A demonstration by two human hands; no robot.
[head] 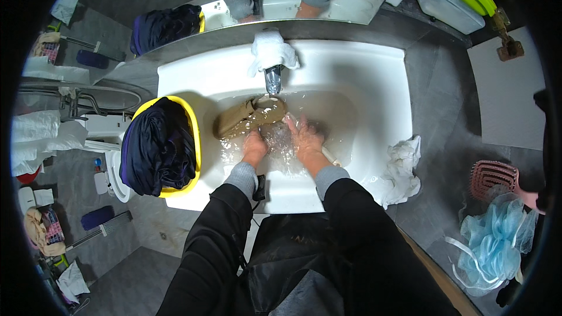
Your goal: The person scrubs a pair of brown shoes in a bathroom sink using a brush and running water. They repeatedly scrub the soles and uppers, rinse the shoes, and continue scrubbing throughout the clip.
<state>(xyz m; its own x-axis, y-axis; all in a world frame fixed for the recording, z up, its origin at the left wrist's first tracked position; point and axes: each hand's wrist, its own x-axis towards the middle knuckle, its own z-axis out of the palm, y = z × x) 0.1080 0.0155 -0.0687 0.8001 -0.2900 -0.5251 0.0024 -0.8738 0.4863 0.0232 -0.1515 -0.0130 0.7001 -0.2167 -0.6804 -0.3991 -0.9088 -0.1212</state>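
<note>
A brown slip-on shoe (240,119) floats or rests in cloudy water in the white washbasin (386,70), its opening towards the tap. My left hand (255,144) is partly in the water at the shoe's near edge, its fingertips hidden, so I cannot tell whether it grips anything. To its right, my right hand (307,138) has its fingers apart in the water, close to the shoe's heel end. Between both hands the water is stirred and glinting. A pale object (330,156) pokes out beside my right wrist; its kind is unclear.
A black tap (272,80) draped with a white cloth (273,50) overhangs the basin. A yellow tub (193,140) of dark clothing (160,149) stands at the left. Crumpled white cloth or tissue (401,171) lies on the right rim, with a pink hairbrush (494,177) and blue bath puff (496,237) beyond.
</note>
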